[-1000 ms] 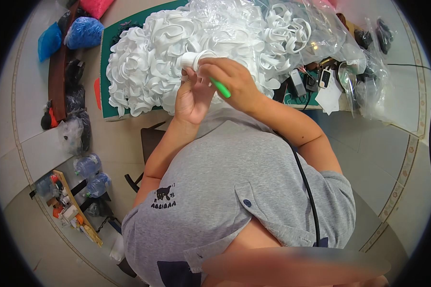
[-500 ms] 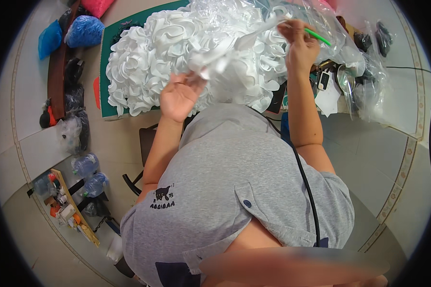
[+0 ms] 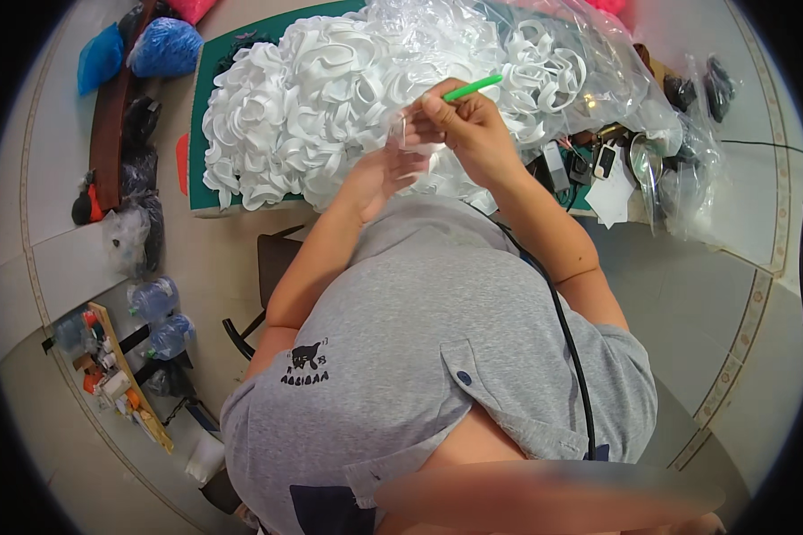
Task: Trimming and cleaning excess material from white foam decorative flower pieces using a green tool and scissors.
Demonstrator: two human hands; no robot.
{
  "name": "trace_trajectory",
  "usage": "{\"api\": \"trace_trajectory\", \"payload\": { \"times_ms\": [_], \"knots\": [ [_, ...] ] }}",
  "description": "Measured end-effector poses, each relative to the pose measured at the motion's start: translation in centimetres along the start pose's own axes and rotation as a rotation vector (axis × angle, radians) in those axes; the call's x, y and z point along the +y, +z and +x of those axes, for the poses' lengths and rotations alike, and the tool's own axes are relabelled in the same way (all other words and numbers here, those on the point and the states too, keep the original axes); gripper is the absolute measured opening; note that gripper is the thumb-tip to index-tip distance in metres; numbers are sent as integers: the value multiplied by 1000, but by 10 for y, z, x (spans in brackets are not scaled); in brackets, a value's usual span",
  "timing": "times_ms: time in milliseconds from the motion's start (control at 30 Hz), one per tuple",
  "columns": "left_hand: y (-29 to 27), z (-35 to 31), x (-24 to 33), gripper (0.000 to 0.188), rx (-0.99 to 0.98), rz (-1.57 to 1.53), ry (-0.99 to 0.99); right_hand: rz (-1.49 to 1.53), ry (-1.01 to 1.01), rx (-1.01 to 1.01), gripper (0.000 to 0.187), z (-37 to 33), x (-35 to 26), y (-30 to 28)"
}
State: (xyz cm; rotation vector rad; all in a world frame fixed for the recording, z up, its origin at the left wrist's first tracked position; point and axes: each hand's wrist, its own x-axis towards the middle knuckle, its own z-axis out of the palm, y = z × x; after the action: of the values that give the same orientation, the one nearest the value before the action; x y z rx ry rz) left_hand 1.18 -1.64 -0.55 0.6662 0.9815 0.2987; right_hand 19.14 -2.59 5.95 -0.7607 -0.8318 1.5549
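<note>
A large heap of white looped ribbon lies in front of me on a green-topped table. Over its near edge, my right hand is closed round a slim green stick-shaped tool; the tool's other end is hidden in the fingers. My left hand is raised close beside the right fingertips, its fingers smeared by motion. A pale, blurred bit shows between the two hands, and I cannot make out what it is.
Clear plastic sheeting covers the heap's right side. Small dark gadgets and a white paper lie at the table's right edge. A black cable runs down my shirt. Blue bags and water bottles stand at left.
My right hand has come left and down with the green tool, toward my left hand. The left hand has shifted right. The white strip stretched between them no longer shows.
</note>
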Motion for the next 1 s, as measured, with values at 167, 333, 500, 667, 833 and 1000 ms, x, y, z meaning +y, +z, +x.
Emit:
{"api": "trace_trajectory", "payload": {
  "times_ms": [167,333,500,667,833,1000],
  "knots": [
    [1,0,3,45,-88,-390,297,-59,52,-87,17,-15,-11,2],
    [3,-4,2,22,162,-563,384,-206,-36,-236,17,-16,-29,-20],
    [3,0,0,11,267,-552,463,-381,43,-503,13,-18,-34,-17],
    [-14,-9,-7,9,49,-435,439,-180,-535,352,18,27,-37,-78],
    [-8,-21,3,11,223,-335,503,-355,-590,660,21,25,-46,-141],
    [0,-29,12,20,186,-396,481,-851,161,1,18,8,-11,-95]
  ]
}}
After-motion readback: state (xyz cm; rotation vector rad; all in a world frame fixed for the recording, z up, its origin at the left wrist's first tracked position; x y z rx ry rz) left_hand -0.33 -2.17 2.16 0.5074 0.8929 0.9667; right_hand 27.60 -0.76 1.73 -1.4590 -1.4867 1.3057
